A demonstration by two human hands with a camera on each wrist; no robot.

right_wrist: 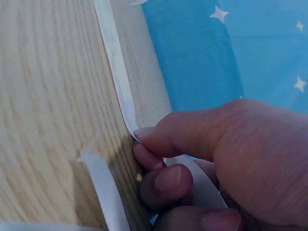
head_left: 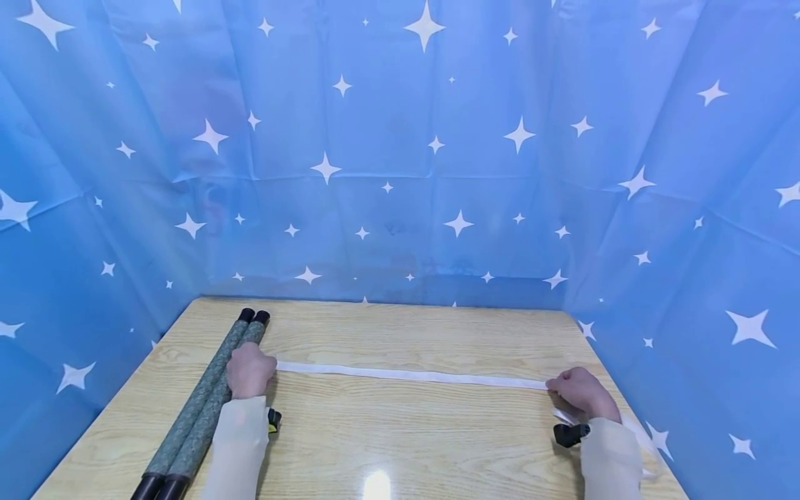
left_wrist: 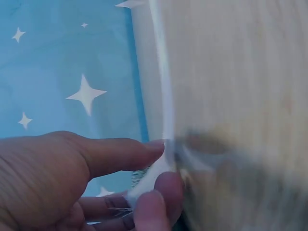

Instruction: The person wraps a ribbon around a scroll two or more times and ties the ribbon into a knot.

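Observation:
A long white ribbon [head_left: 406, 375] stretches sideways between both hands, just over the wooden table. At its left end my left hand [head_left: 250, 370] pinches it between thumb and fingers. In the left wrist view the ribbon [left_wrist: 164, 86] runs away from the fingertips, and a frayed end shows among the fingers. My right hand [head_left: 582, 390] pinches the other side of the stretch. In the right wrist view the ribbon [right_wrist: 118, 67] passes between thumb and forefinger, and more of it trails behind the fingers. A loose ribbon tail [right_wrist: 107, 192] lies on the table beside that hand.
Two grey-green rolls [head_left: 206, 410] with dark ends lie side by side on the table's left, close by the left hand. The light wooden table [head_left: 400, 444] is bounded by a blue curtain [head_left: 387, 208] with white stars. Each wrist bears a small black camera [head_left: 570, 435].

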